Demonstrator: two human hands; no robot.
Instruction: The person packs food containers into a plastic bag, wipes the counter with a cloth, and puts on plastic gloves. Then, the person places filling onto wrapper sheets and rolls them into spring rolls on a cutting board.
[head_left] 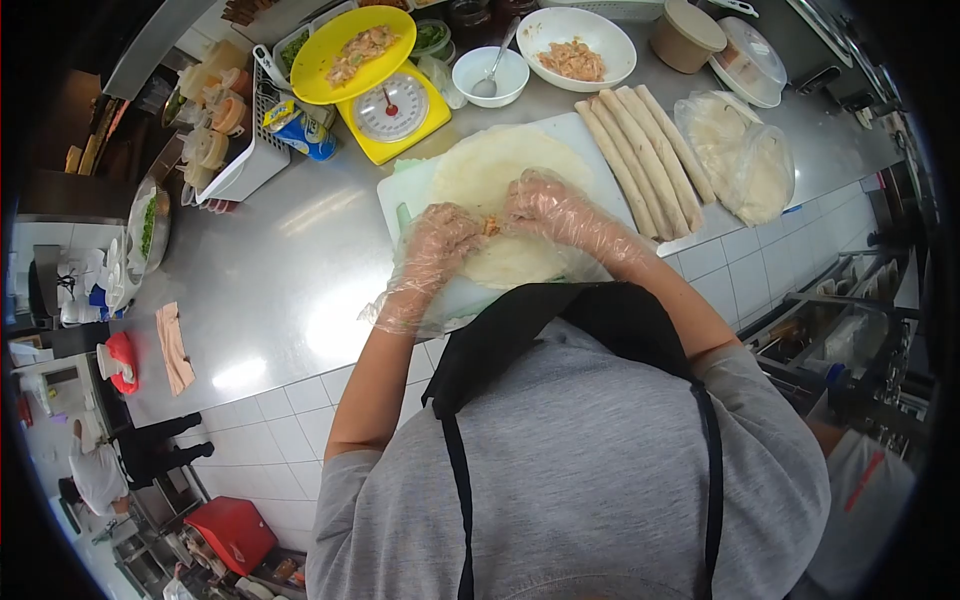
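Observation:
Both my hands wear clear plastic gloves over a white cutting board (pixel 600 180). A round, thin pale wrapper (pixel 510 160) lies on the board, with a strip of pinkish filling (pixel 491 225) across its middle. My left hand (pixel 440 240) is closed at the left end of the filling, its fingertips curled down out of sight. On the filling's right, my right hand (pixel 547 207) is also closed, fingers bent over the filling and wrapper. What each hand pinches is hidden beneath the fingers.
Several long rolls (pixel 645 160) lie right of the board, beside bagged wrappers (pixel 740 160). Behind it stand a yellow scale (pixel 395 115) with a yellow plate (pixel 310 70), a small bowl (pixel 510 75) with a spoon and a filling bowl (pixel 617 38). Other people (pixel 100 468) stand far left and lower right.

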